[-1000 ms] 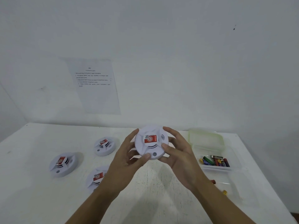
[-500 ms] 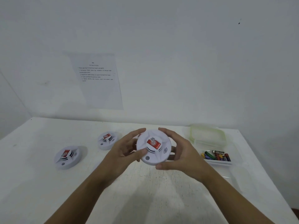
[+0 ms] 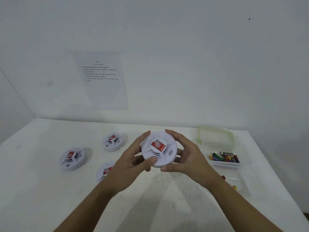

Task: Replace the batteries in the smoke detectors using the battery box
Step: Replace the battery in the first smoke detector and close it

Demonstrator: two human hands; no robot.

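Walls of plain white close the room, meeting in a corner at far left, and a white-painted worktop [image 3: 50, 198], scuffed near its middle, runs up against them. A printed sheet of paper [image 3: 102, 81] is stuck to the back wall left of centre; its text is too small to read. Four round white plastic smoke detectors show, each with a red label on its raised centre. Three lie face up on the worktop: the leftmost detector [image 3: 72, 158], the rear detector [image 3: 113, 142] nearer the wall, and the half-hidden detector [image 3: 104, 172], partly behind the left wrist. The person's left grip [image 3: 132, 166], a bare hand, curls round the left rim of the held detector [image 3: 158, 149], thumb on its front edge. This fourth unit is lifted above the worktop's middle, face tilted toward the camera. The right grip [image 3: 189, 158] clasps its right rim, forefinger on top and thumb beneath. Right of the hands stands one clear plastic battery box [image 3: 225, 163], its green-rimmed lid [image 3: 215, 136] lying just behind it. Inside lies a cluster of coloured batteries [image 3: 224, 157], overlapping so that the number cannot be told. Nearer the right forearm sit one red piece [image 3: 223, 177] and one yellow piece [image 3: 234, 187], too small to identify. One dark speck [image 3: 249, 18] marks the wall at upper right.
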